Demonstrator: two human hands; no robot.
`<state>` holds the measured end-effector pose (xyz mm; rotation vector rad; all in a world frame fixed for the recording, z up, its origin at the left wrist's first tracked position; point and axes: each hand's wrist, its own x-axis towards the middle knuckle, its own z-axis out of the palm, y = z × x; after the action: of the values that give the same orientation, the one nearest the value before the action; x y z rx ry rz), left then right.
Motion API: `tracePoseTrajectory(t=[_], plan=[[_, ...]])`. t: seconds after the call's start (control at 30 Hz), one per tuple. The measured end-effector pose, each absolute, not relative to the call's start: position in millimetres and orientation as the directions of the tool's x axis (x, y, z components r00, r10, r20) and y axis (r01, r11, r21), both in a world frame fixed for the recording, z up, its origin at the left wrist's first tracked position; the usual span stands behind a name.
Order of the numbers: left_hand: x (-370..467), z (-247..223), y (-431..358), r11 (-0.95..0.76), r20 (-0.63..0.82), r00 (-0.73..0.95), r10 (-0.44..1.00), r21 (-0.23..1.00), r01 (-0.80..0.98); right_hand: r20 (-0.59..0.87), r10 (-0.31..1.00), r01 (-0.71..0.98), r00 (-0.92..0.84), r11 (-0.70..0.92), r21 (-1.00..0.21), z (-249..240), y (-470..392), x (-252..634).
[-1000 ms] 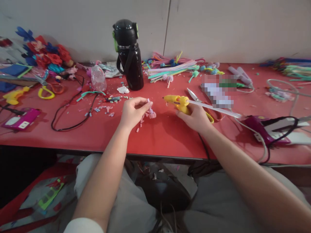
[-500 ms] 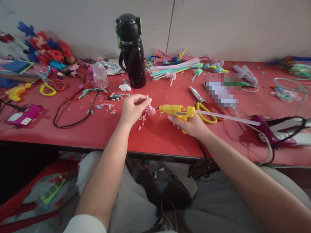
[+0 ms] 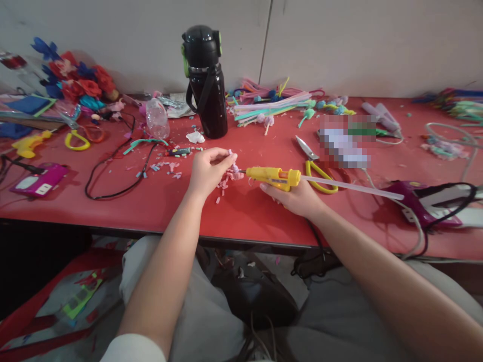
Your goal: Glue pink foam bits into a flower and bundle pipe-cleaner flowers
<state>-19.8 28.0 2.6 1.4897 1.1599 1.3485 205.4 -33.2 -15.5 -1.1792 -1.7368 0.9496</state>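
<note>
My left hand [image 3: 212, 168] pinches a small pink-and-purple fuzzy craft piece [image 3: 236, 174] between thumb and fingertips, just above the red tabletop. My right hand [image 3: 292, 195] is wrapped around the handle of a yellow hot glue gun [image 3: 273, 176]. The gun lies level, its nozzle pointing left and meeting or nearly meeting the craft piece; I cannot tell which. From its back a long clear glue stick [image 3: 352, 187] sticks out to the right. Small pink clippings [image 3: 222, 186] lie beneath my left fingers. Yellow-handled scissors [image 3: 320, 176] rest behind my right hand.
A black bottle [image 3: 207, 85] stands at the back, near bundled pipe cleaners [image 3: 271, 108]. Purple power strips lie left [image 3: 39, 180] and right [image 3: 403, 201]. A black cable [image 3: 88, 176] loops across the left side. Fabric flowers [image 3: 75, 80] and a second yellow glue gun [image 3: 30, 144] are further left.
The glue gun's nozzle has tilted slightly downward and moved a little left, closer to the craft piece. My left hand keeps its pinch; the whole view has shifted slightly.
</note>
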Motion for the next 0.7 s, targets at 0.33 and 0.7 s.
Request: tracePoseTrajectory(t=[0.33, 0.7], plan=[[-23.1, 0.0, 31.3, -0.305, 0.303, 0.034, 0.952, 0.942, 0.138, 0.213, 0.95, 0.363, -0.23, 0.287, -0.886, -16.3, -33.0, 205.9], [-25.1, -2.6, 34.1, -0.312, 0.316, 0.004, 0.949, 0.934, 0.175, 0.18, 0.954, 0.386, -0.24, 0.264, -0.884, -12.8, -33.3, 204.1]])
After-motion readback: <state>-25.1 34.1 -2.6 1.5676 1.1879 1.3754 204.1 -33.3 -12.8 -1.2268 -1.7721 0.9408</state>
